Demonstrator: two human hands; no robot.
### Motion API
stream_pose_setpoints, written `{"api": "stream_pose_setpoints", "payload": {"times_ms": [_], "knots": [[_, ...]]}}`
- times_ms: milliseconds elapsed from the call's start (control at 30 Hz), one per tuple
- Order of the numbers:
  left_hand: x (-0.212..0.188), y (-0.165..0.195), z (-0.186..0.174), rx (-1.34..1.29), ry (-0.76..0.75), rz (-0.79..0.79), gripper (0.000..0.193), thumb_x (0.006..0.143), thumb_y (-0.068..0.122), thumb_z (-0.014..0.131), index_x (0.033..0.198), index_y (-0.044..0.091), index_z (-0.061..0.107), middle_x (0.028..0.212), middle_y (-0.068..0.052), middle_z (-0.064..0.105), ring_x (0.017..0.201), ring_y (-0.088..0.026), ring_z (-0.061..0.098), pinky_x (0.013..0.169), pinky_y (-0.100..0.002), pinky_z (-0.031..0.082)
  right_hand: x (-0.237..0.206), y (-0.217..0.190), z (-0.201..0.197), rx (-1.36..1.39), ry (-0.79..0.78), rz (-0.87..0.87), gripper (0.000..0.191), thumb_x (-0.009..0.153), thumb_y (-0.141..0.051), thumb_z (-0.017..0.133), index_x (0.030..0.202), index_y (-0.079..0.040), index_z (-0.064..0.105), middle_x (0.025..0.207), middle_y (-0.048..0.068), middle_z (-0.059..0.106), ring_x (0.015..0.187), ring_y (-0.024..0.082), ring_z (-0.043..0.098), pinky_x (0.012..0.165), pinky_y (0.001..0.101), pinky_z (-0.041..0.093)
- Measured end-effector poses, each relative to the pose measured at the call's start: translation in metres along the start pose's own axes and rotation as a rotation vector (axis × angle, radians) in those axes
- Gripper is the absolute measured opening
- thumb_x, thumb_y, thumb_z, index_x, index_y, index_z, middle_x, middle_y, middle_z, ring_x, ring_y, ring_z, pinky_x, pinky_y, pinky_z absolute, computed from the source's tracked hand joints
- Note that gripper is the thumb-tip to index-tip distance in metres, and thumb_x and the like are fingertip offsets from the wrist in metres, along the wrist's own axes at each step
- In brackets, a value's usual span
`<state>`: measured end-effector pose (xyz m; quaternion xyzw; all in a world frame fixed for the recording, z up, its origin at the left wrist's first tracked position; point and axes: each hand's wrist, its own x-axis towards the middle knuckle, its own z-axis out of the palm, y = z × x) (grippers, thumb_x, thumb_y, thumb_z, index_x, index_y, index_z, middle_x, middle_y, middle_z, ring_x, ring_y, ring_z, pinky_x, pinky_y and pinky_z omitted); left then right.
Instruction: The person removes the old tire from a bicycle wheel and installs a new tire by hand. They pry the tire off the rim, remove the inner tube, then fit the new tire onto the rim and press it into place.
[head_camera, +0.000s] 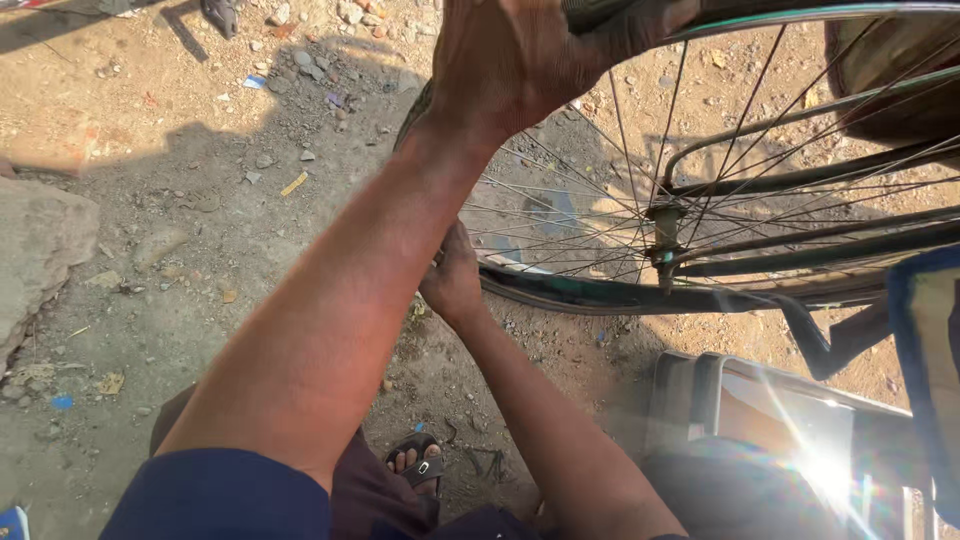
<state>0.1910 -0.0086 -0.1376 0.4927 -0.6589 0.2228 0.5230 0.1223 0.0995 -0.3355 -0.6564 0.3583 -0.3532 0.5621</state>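
Note:
A bicycle wheel with thin spokes and a hub (665, 240) fills the upper right, over dusty ground. My left hand (520, 55) reaches up across the view and is closed over the black tyre at the wheel's top edge. My right hand (455, 282) is lower down, gripping the tyre (600, 296) at the wheel's near left edge; its fingers are hidden behind the rim. Dark frame tubes (820, 250) run from the hub to the right.
A large pale stone (40, 250) lies at the left. My foot in a dark sandal (418, 462) rests on the gravel below the wheel. A shiny metal box (770, 400) sits at the lower right, and a blue cloth (925, 350) is at the right edge.

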Motion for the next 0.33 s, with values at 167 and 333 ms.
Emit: {"api": "stream_pose_setpoints", "payload": {"times_ms": [167, 333], "knots": [[-0.077, -0.036, -0.037, -0.038, -0.058, -0.322, 0.073, 0.104, 0.084, 0.040, 0.082, 0.017, 0.057, 0.063, 0.002, 0.054, 0.057, -0.009, 0.062, 0.051, -0.030, 0.048, 0.016, 0.055, -0.027, -0.109, -0.154, -0.027, 0.040, 0.093, -0.002, 0.061, 0.133, 0.001, 0.060, 0.118, 0.015, 0.075, 0.112, 0.021, 0.071, 0.101, 0.0370, 0.057], [-0.119, -0.047, -0.029, -0.021, -0.021, -0.430, 0.077, 0.097, 0.086, 0.042, 0.076, 0.012, 0.053, 0.065, -0.006, 0.054, 0.058, -0.017, 0.063, 0.052, -0.036, 0.049, 0.009, 0.073, -0.032, -0.092, -0.227, 0.090, 0.041, 0.095, -0.001, 0.057, 0.136, 0.000, 0.061, 0.124, 0.014, 0.076, 0.118, 0.019, 0.072, 0.107, 0.0353, 0.057]]}}
